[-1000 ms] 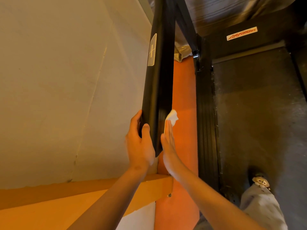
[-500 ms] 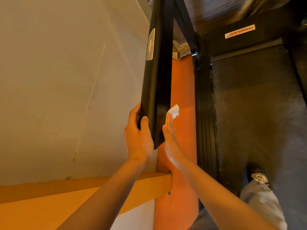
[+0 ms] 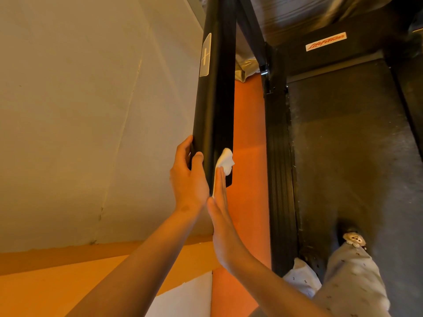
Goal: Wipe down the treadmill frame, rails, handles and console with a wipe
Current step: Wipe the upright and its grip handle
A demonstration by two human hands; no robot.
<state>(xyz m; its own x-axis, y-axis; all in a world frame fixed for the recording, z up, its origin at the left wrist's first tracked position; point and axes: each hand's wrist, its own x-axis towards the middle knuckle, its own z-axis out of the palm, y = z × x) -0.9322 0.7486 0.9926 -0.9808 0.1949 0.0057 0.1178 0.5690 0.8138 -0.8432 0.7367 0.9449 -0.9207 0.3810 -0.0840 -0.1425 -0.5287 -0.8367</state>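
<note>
A black treadmill handrail (image 3: 215,92) runs from the top of the view down to its end near the middle. My left hand (image 3: 187,177) grips the rail's lower left edge, thumb on its top face. My right hand (image 3: 220,213) lies flat against the rail's right side and presses a white wipe (image 3: 225,162) onto it with straight fingers. The wipe sticks out above my fingertips. On the right lie the dark treadmill belt (image 3: 348,156) and the ribbed black side rail (image 3: 280,179).
A beige wall (image 3: 91,110) fills the left, with an orange ledge (image 3: 68,271) below it. The orange floor (image 3: 248,156) shows between handrail and deck. My legs in grey trousers (image 3: 350,277) and a shoe (image 3: 353,240) stand on the belt. A logo label (image 3: 326,41) marks the motor cover.
My right hand slid the wipe up the rail's right side, then back down a little toward its end. My left hand kept its grip on the rail.
</note>
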